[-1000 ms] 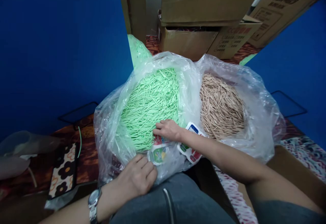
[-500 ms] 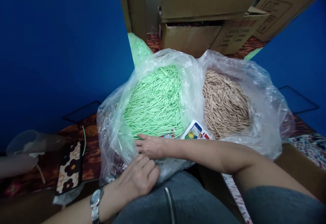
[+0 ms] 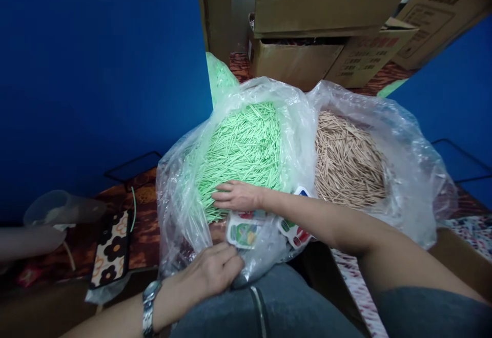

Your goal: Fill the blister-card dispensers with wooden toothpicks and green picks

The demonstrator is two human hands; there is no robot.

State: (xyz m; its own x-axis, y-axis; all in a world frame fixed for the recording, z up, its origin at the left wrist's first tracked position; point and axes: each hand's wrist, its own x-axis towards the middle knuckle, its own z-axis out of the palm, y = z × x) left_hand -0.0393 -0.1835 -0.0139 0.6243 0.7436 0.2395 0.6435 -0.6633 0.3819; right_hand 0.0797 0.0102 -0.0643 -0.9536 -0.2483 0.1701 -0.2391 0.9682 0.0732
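A clear plastic bag [image 3: 180, 174] full of green sticks [image 3: 242, 148] stands in front of my knees. Beside it on the right, a second clear bag [image 3: 415, 148] holds tan sticks [image 3: 349, 161]. My right hand [image 3: 238, 195] reaches across into the green bag and lies on the sticks with its fingers stretched out. My left hand [image 3: 211, 271], a watch on its wrist, is closed on the near edge of the green bag. Small colourful printed packets [image 3: 244, 231] lie at the bag's front, just below my right hand.
Cardboard boxes [image 3: 330, 20] are stacked behind the bags. Blue panels stand left and right. A black flower-patterned pouch [image 3: 109, 251] lies on the floor at left, with a clear plastic container [image 3: 57, 210] beyond it. Another green-filled bag [image 3: 219, 74] peeks out behind.
My right hand has moved up from the bag's near edge onto the green sticks, uncovering the printed packets. My left hand stays on the bag's edge. The view has shifted a little.
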